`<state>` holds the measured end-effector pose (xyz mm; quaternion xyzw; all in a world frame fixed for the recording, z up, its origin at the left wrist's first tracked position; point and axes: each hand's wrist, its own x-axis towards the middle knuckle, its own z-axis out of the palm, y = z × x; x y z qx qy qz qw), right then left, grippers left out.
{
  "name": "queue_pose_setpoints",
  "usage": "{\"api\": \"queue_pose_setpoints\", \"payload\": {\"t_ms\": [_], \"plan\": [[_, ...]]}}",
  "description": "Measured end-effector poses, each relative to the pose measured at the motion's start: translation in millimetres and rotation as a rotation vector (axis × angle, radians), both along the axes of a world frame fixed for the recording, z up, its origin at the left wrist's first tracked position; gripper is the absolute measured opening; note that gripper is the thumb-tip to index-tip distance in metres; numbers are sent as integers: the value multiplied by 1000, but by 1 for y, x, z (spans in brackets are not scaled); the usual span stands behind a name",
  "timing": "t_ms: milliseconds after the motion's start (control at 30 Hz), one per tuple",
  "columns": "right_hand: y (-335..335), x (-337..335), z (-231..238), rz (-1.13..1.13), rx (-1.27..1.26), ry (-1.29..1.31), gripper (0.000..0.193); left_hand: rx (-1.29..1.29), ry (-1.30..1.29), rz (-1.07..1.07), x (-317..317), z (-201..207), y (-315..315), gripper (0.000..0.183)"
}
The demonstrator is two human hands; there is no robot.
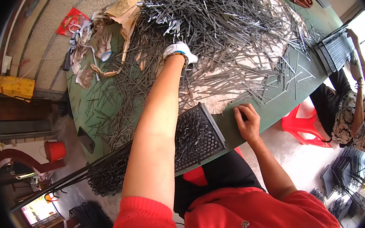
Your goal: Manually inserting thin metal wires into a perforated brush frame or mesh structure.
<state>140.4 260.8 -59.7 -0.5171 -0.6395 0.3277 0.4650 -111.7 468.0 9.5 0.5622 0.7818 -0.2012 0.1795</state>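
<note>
Green tabletop runs past the left hand and right hand. Dark metal rods heap up just beyond the left. Perforated black tray, partly filled, lies under the left forearm, left of the right hand. Left is gloved, fingertips hidden, can't tell grip; right curls loosely, apparently empty. Step looks like gathering rods; next move probably calls for a firm pinch.

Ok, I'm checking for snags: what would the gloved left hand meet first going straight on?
The gloved left hand would likely meet the heap of thin dark strips just ahead; depth is unclear, so it may be touching some now.
</note>
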Motion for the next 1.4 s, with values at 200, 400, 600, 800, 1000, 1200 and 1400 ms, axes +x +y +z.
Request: {"api": "queue_pose_setpoints", "payload": {"t_ms": [200, 400, 600, 800, 1000, 1200, 1400], "plan": [[-1, 0, 1, -1, 13, 4, 6, 125, -180, -64, -16, -6, -16, 75], [-1, 0, -1, -12, 23, 19, 7, 73, -150, -112, -34, 16, -43, 61], [-1, 4, -4, -14, 54, 44, 8, 29, -57, -171, -73, 58, -75, 64], [-3, 1, -4, -6, 67, 43, 8, -1, -157, -102, -89, 26, -92, 105], [-2, 2, 0, -9, 63, 60, 8, 227, -91, -32, -110, 23, -83, 107], [0, -4, -1, 8, 35, 57, 7, -120, 118, -83, -86, -8, -84, 128], [-1, 0, -3, -10, 79, 61, 8, -58, -40, -71, -44, 9, -79, 96]]}}
